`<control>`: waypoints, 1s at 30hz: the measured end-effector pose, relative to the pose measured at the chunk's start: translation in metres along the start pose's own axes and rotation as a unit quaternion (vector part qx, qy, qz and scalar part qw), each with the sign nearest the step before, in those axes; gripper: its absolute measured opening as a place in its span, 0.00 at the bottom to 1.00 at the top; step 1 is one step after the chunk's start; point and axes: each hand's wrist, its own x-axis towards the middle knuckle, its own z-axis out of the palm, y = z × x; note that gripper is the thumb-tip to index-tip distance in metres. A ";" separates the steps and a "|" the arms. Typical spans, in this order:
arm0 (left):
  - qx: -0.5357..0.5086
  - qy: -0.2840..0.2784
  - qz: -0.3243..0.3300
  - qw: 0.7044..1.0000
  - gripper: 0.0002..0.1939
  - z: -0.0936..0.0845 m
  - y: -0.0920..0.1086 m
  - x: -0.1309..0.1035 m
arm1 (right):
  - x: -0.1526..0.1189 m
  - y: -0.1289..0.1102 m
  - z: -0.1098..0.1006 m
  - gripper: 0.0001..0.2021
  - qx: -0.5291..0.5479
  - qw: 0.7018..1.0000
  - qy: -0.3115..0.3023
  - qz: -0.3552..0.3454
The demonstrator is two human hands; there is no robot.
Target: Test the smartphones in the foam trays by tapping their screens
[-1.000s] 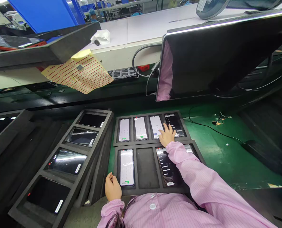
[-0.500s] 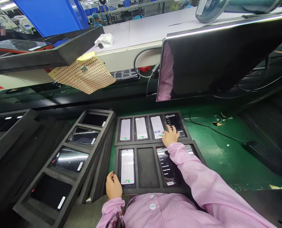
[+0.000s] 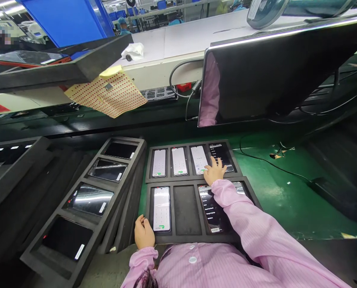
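Two black foam trays lie one behind the other in front of me. The far tray [image 3: 172, 180] has three phones with white screens and a dark-screened phone [image 3: 223, 154] at its right end. My right hand [image 3: 215, 172], fingers spread, is over the third white-screened phone [image 3: 199, 157] and the edge of the dark one, holding nothing. In the near tray [image 3: 172, 239] are a white-screened phone [image 3: 161, 210], an empty slot, and a dark phone with a text menu [image 3: 210, 212] partly under my sleeve. Beside that tray's left edge rests my left hand [image 3: 144, 233], fingers curled; its grip is unclear.
Left of the trays, a tilted stack of foam trays [image 3: 99, 224] holds several dark phones. A black monitor [image 3: 274, 76] stands at the back right, with a cable [image 3: 274, 169] on the green mat. Dotted yellow paper [image 3: 109, 94] hangs from the shelf.
The third phone's screen in the far tray now shows different content. My right hand has shifted very slightly left; my left hand has stayed beside the tray.
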 end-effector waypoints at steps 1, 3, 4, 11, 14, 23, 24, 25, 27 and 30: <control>0.001 0.003 0.002 1.000 0.18 0.000 0.000 0.000 | 0.001 0.001 -0.001 0.19 0.001 1.000 0.004 0.017; 0.002 0.007 0.005 1.000 0.18 0.000 0.001 0.000 | 0.001 0.002 -0.001 0.19 0.006 1.000 0.003 0.026; 0.004 0.008 0.005 1.000 0.18 0.000 0.001 -0.001 | 0.001 0.000 0.000 0.19 0.010 1.000 0.001 0.015; -0.002 0.007 0.005 1.000 0.18 0.000 0.000 0.000 | -0.004 -0.009 0.007 0.19 0.057 0.996 -0.035 -0.052; -0.003 0.008 0.009 1.000 0.17 0.000 0.001 0.000 | -0.006 -0.003 0.004 0.19 0.074 0.996 0.008 -0.040; -0.022 0.007 0.008 1.000 0.18 0.003 0.002 -0.004 | -0.017 -0.028 0.003 0.19 0.063 0.994 -0.023 -0.091; -0.027 0.010 0.010 1.000 0.18 0.003 0.002 -0.004 | -0.018 -0.037 0.006 0.19 0.056 0.992 -0.035 -0.104; -0.030 0.013 0.011 0.999 0.18 0.003 0.001 -0.004 | -0.019 -0.047 0.009 0.20 0.047 0.991 -0.046 -0.116; -0.033 0.020 0.013 0.999 0.18 0.004 -0.001 -0.004 | -0.019 -0.066 0.016 0.21 0.031 0.988 -0.059 -0.140; -0.035 0.029 0.016 0.999 0.18 0.005 -0.003 -0.004 | -0.017 -0.090 0.026 0.23 0.008 0.987 -0.061 -0.150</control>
